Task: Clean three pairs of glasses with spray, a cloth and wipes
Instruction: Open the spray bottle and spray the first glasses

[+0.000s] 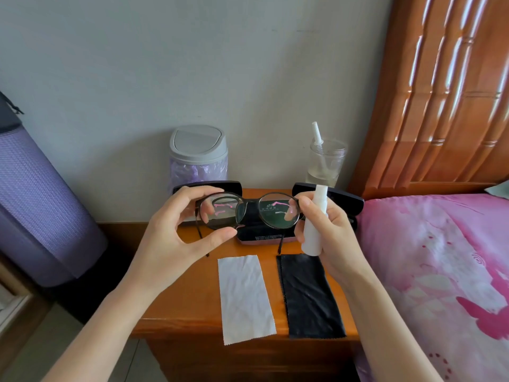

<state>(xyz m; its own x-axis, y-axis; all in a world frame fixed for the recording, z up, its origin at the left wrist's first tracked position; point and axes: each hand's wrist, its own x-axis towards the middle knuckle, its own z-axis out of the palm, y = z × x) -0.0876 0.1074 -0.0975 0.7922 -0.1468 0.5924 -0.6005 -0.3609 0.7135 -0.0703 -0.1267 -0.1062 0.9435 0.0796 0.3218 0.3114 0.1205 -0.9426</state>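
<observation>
My left hand (176,230) pinches the glasses (278,213) by one rim; my right hand (334,232) grips the spray bottle (311,244). Wipe (245,296) and cloth (308,296) reach the table's (187,299) near edge. Lens print unreadable.

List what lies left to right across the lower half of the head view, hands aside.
From the left: purple rolled mat → white wipe → black cloth → pink bedspread.

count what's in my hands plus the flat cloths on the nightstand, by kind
glasses: 1 pair, in the left hand
spray bottle: 1, in the right hand
cloths: 2, a white wipe and a black cloth
total: 4
</observation>
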